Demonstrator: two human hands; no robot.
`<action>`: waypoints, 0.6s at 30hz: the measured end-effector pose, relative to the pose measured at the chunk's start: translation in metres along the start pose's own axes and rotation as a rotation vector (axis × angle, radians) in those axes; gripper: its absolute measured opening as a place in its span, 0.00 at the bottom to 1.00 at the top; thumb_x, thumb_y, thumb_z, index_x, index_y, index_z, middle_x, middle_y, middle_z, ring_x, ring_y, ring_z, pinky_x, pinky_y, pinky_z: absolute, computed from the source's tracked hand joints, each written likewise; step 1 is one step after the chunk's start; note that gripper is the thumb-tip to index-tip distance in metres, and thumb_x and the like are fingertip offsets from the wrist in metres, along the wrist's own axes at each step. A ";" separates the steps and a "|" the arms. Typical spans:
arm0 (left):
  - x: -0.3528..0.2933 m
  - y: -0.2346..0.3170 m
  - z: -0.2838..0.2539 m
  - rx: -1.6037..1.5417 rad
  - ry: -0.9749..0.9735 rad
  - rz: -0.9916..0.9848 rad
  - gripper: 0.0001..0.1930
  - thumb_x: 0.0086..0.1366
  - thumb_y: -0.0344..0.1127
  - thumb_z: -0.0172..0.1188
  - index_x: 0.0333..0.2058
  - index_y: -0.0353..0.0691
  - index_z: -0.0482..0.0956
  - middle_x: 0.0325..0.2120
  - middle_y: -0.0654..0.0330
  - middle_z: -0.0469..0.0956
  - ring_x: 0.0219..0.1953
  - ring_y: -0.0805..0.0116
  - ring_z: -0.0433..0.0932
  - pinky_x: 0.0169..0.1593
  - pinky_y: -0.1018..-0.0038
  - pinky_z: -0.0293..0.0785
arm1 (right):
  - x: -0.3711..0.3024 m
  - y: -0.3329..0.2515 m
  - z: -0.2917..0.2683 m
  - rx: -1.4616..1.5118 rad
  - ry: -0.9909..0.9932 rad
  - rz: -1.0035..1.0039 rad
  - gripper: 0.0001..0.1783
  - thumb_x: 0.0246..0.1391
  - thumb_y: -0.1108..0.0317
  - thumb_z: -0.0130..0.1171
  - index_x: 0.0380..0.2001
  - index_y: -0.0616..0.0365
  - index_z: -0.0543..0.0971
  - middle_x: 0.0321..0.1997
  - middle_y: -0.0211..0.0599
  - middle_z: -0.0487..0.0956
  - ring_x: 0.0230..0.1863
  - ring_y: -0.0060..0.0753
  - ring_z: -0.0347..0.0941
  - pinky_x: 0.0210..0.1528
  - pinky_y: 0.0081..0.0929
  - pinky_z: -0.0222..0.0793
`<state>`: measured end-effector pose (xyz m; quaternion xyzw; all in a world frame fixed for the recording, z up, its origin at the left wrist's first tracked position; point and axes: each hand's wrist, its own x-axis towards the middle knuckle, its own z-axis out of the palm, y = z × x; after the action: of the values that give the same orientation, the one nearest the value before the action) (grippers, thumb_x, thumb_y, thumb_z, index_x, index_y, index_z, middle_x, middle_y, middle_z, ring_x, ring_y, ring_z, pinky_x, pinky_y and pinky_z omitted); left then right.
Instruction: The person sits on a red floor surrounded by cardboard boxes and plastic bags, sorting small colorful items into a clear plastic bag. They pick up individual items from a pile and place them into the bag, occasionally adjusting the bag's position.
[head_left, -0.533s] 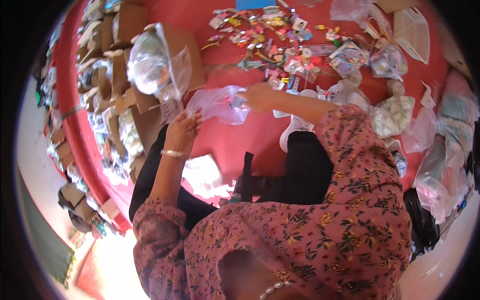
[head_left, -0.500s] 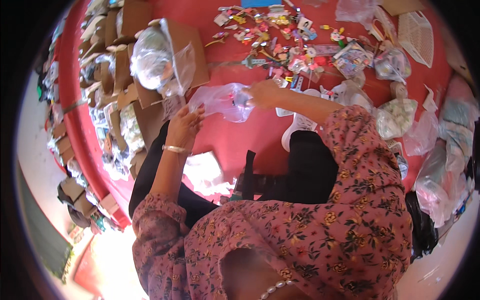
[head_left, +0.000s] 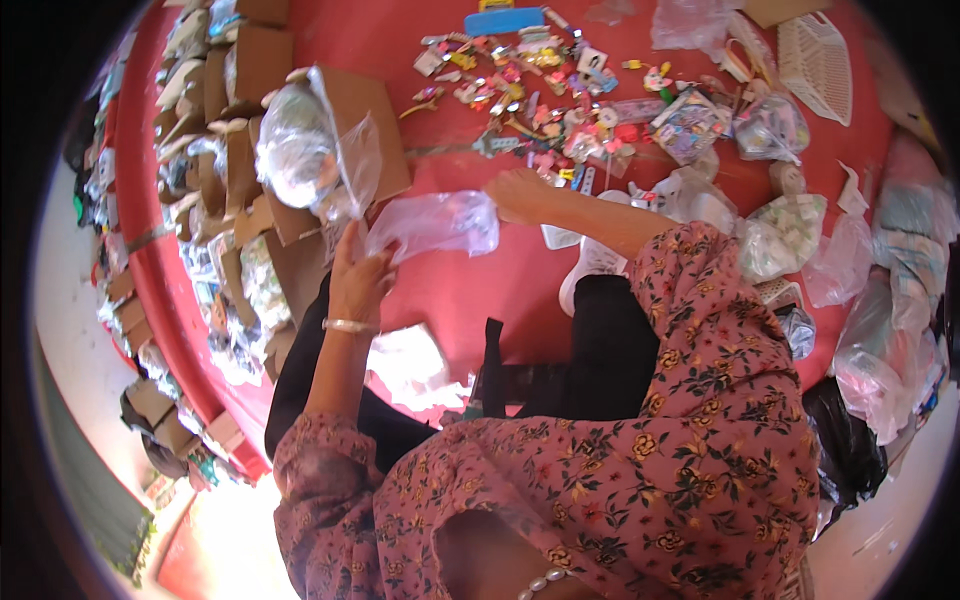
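A clear plastic bag (head_left: 437, 226) stretches between my two hands, with some small pinkish contents showing faintly near its right end. My left hand (head_left: 358, 277) grips the bag's left end, index finger pointing up and the others curled. At the bag's upper right corner, my right hand (head_left: 520, 195) is closed on the plastic; its fingertips are partly hidden. Just beyond my right hand spreads a pile of small colourful trinkets and hair clips (head_left: 540, 90).
An open cardboard box (head_left: 385, 150) with a plastic-wrapped bundle (head_left: 297, 150) stands at left, beside rows of more boxes. On the right lie filled plastic bags (head_left: 785, 235) and a white basket (head_left: 815, 70). A white packet (head_left: 410, 355) rests by my left leg on the red floor covering (head_left: 450, 300).
The plastic bag has become flatter and more stretched out. My left hand has dropped slightly and its index finger has straightened. My right hand stays by the bag's right end.
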<state>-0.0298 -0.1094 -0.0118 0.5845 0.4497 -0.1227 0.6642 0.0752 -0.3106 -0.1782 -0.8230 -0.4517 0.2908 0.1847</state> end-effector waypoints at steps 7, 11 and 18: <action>-0.014 -0.022 -0.010 0.005 0.139 -0.387 0.08 0.50 0.28 0.50 0.31 0.37 0.71 0.16 0.67 0.65 0.15 0.80 0.63 0.16 0.85 0.60 | 0.004 -0.022 -0.068 0.876 0.312 0.127 0.14 0.47 0.59 0.49 0.31 0.57 0.74 0.23 0.42 0.76 0.24 0.46 0.73 0.24 0.38 0.67; -0.005 -0.021 -0.013 -0.014 0.147 -0.324 0.08 0.50 0.27 0.50 0.32 0.36 0.71 0.18 0.65 0.68 0.17 0.79 0.65 0.18 0.84 0.62 | -0.009 -0.041 -0.019 0.236 0.330 0.230 0.19 0.46 0.54 0.52 0.34 0.59 0.73 0.22 0.40 0.76 0.25 0.42 0.75 0.25 0.39 0.68; -0.003 -0.020 -0.012 -0.063 0.101 -0.273 0.08 0.51 0.27 0.50 0.32 0.35 0.71 0.18 0.65 0.68 0.16 0.78 0.65 0.18 0.82 0.62 | -0.013 -0.011 0.031 -0.053 -0.050 0.186 0.14 0.42 0.59 0.55 0.29 0.58 0.76 0.24 0.42 0.77 0.28 0.45 0.75 0.27 0.42 0.69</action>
<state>-0.0509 -0.1056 -0.0214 0.5023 0.5615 -0.1683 0.6357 0.0429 -0.3150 -0.1915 -0.8585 -0.3851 0.3153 0.1237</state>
